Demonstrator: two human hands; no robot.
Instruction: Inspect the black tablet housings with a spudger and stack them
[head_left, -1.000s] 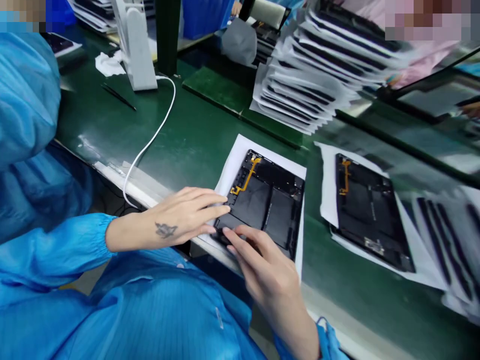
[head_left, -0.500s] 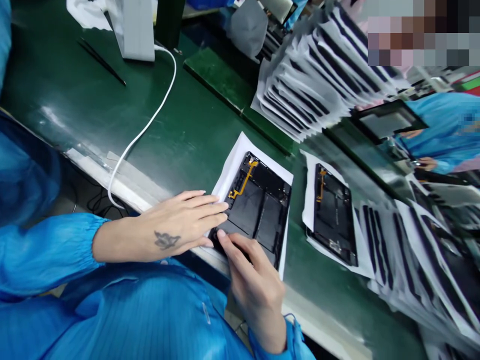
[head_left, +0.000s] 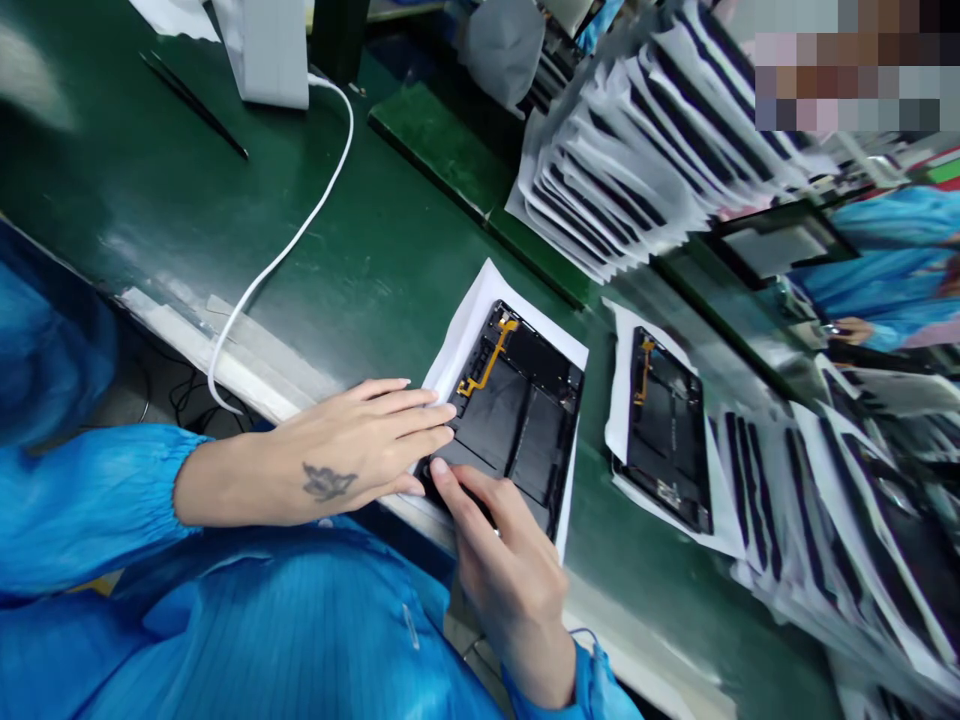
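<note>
The black tablet housing (head_left: 484, 425) lies on white paper (head_left: 459, 338) on the worktop (head_left: 390, 260), long axis running away from the body, the left hand (head_left: 345, 445) flat with fingers apart at its left edge, the right hand (head_left: 517, 570) bent over its near-left corner, seemingly touching, its pinch too hidden to tell.

Looks like an open black tablet housing (head_left: 544, 430) with an orange flex strip (head_left: 495, 358). Lies interior up on white paper (head_left: 471, 318), beneath the fingertips of left grip (head_left: 341, 455) and right grip (head_left: 510, 560) at one corner.
</note>
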